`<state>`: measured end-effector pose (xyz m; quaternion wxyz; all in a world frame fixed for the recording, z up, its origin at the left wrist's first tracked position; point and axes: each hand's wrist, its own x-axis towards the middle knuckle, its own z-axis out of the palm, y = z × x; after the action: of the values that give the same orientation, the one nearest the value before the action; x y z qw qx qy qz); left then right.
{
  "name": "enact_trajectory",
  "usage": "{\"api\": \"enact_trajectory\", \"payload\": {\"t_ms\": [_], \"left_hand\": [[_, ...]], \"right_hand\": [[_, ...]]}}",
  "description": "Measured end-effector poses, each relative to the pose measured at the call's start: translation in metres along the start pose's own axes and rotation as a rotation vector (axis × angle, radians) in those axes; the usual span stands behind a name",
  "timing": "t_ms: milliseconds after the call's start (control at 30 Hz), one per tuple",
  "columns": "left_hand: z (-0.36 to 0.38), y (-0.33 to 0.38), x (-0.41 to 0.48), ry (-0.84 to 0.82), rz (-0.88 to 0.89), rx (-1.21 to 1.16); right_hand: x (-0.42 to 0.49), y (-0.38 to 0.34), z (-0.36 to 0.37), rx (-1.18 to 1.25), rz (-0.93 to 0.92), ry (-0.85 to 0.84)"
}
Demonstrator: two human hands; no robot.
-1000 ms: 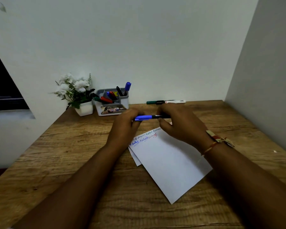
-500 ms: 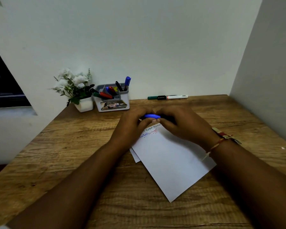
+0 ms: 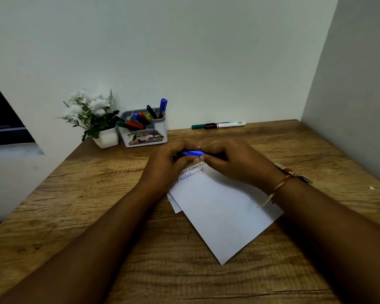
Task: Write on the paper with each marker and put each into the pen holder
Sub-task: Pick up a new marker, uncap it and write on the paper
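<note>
Gripping blue marker [image 3: 192, 153] at both ends, with left hand [image 3: 165, 165] curled round one end and right hand [image 3: 233, 163] round the other, fingertips pinching the barrel, held level just above the far edge of the paper [image 3: 219, 211] near mid-desk [image 3: 75, 205]. Probably pressing the cap on or pulling it off; cannot tell with most of the barrel hidden. Judged light, stiff, smooth plastic, a bit slippery. Best taken mid-barrel with thumb and two fingers for dropping into pen holder [image 3: 145, 137] at the desk's back edge, left of centre, just beside flower pot [image 3: 106, 139]. Also noting green marker [image 3: 217, 125] lying along the back edge, untouched, well apart from both hands.
</note>
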<state>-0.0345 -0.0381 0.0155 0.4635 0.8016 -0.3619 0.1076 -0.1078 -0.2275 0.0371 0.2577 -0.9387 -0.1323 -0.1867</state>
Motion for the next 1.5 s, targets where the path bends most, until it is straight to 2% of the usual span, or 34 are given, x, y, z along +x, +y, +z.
{"api": "enact_trajectory", "payload": {"t_ms": [200,333,433,533,600,733,800,867,1033,1200,1400,1500], "left_hand": [[-0.002,-0.001,0.000,0.024,0.006,-0.011],[0.000,-0.005,0.002,-0.004,0.002,0.057],[-0.001,-0.007,0.003,0.030,-0.063,0.050],[-0.003,-0.010,0.004,0.081,-0.137,-0.011],[-0.003,-0.012,0.005,0.095,-0.126,0.011],[-0.001,-0.013,0.005,0.086,-0.129,0.021],[-0.001,-0.012,0.006,0.096,-0.112,0.053],[0.000,-0.011,0.007,0.102,-0.134,0.040],[-0.002,-0.009,0.003,0.037,-0.234,-0.103],[-0.001,-0.009,0.003,-0.129,-0.199,0.116],[0.000,-0.013,0.003,-0.234,-0.156,0.278],[0.003,-0.017,0.004,-0.246,-0.145,0.307]], "right_hand": [[0.001,0.001,-0.001,-0.006,0.055,0.000],[0.001,0.002,-0.003,0.001,0.041,-0.066],[0.001,0.008,-0.009,-0.053,0.129,-0.059],[-0.002,0.015,-0.015,0.008,0.217,-0.036],[-0.002,0.014,-0.017,0.178,0.253,-0.001],[0.000,0.003,-0.012,0.788,0.493,0.091],[0.000,0.000,-0.010,0.927,0.531,0.079],[-0.001,-0.001,-0.006,0.901,0.514,0.059],[-0.003,0.000,0.002,0.664,0.524,0.042],[-0.005,0.000,0.016,0.550,0.393,0.022],[-0.004,0.003,0.023,0.407,0.397,0.047],[-0.005,0.005,0.024,0.429,0.428,0.076]]}}
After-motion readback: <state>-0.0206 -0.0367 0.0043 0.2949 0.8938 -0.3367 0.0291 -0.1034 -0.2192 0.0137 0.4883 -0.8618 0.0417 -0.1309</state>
